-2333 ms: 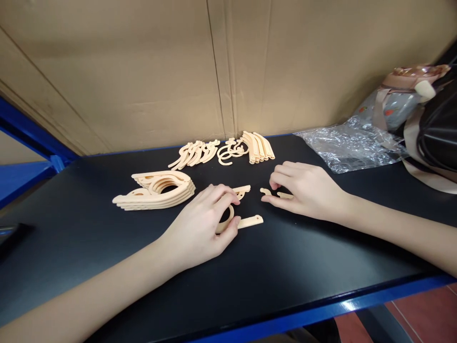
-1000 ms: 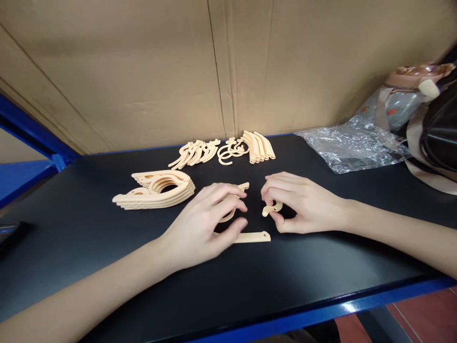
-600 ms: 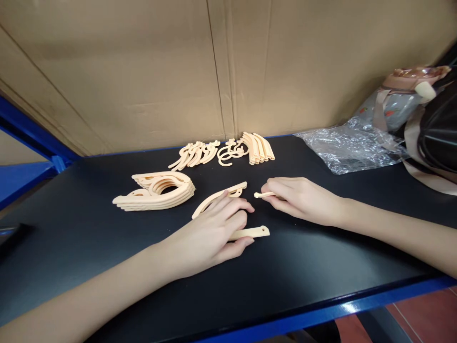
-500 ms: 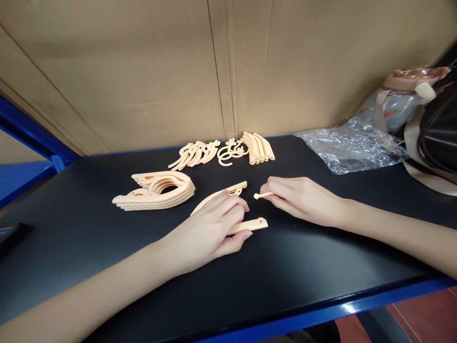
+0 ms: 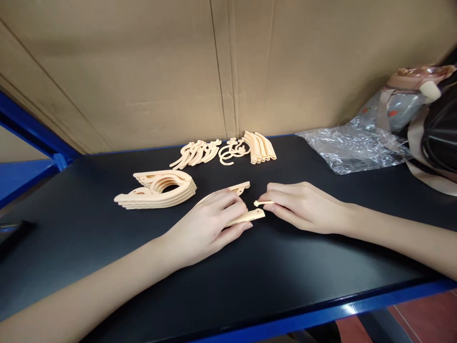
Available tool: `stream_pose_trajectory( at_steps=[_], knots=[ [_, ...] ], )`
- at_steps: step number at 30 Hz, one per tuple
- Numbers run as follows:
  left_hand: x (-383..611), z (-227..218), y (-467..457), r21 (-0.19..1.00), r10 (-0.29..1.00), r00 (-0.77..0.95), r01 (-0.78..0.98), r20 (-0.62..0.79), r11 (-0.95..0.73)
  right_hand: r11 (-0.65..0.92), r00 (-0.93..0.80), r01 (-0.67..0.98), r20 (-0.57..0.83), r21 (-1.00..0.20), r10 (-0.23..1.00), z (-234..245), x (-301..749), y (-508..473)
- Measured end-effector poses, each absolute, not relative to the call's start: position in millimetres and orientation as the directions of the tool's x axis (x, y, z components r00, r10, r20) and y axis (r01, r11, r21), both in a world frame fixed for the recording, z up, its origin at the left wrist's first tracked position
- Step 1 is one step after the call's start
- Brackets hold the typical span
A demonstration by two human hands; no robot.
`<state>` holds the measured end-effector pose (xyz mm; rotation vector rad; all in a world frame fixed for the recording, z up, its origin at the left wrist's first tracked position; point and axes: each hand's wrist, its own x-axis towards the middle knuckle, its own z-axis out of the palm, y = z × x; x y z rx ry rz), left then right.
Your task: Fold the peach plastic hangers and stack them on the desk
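My left hand (image 5: 210, 224) is closed around a cream plastic hanger arm (image 5: 253, 216), whose holed end sticks out toward the right. Behind its knuckles lies a second curved cream hanger arm (image 5: 243, 186), partly covered by the hand. My right hand (image 5: 303, 207) pinches a thin cream hanger hook (image 5: 260, 203); its small knobbed end points left, just above the end of the held arm, and the rest is hidden in the fingers. Whether the two parts touch, I cannot tell.
Folded cream hangers (image 5: 155, 190) are stacked on the black table (image 5: 285, 276) at the left. Along the back lie curved arms (image 5: 196, 153), loose hooks (image 5: 232, 151) and another row of arms (image 5: 262, 147). Clear plastic wrap (image 5: 350, 147), a bottle (image 5: 400, 100) and a black bag (image 5: 442, 133) occupy the right.
My right hand has moved slightly down, bringing the hook close to the held arm's end. My left hand has tilted that arm, its end now a little higher and further left.
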<state>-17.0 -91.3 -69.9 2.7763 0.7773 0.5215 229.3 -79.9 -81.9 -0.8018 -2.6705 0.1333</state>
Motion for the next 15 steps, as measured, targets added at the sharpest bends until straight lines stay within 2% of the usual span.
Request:
stream_pose_trajectory(
  at_steps=[5, 8, 15],
  knots=[
    [-16.4, -71.3, -90.7, 0.348, 0.612, 0.742, 0.517, 0.274, -0.782, 0.835, -0.78, 0.515, 0.298, -0.194, 0.55, -80.1, 230.5, -80.6],
    [-17.9, -72.3, -89.8, 0.356, 0.589, 0.769, 0.493, 0.249, -0.794, 0.826, -0.773, 0.535, 0.29, -0.178, 0.564, -79.5, 230.6, -81.4],
    [-20.4, -72.4, -87.6, 0.317, 0.554, 0.801, 0.477, 0.227, -0.819, 0.824, -0.781, 0.514, 0.266, -0.237, 0.564, -78.2, 231.2, -82.6]
  ],
)
